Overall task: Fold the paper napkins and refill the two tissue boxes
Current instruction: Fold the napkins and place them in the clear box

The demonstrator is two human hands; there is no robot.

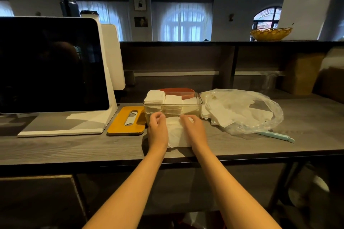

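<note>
Stretching across the middle of the frame, the grey wood-grain counter [260, 147] carried everything. At the left stood a white point-of-sale terminal with a big dark glossy screen [52, 65]. Right of centre lay a crumpled clear plastic bag [260, 117] holding loose white napkin sheets [221, 119], with a pale blue plastic stick [275, 135] poking out beneath its lower edge. At centre sat a clear rectangular plastic tissue box [200, 103], lidless, holding stacks of folded white napkins [173, 100]; a reddish-brown rounded lid [176, 90] showed just behind it. A flat yellow wooden lid with an oval slot [121, 124] lay touching the box's left side. Just in front of the box, a soft wrinkled white paper napkin [178, 134] lay on the counter, partly covered by both hands. The left hand [158, 128] and right hand [193, 128] each pinched its far edge with curled fingers.
</note>
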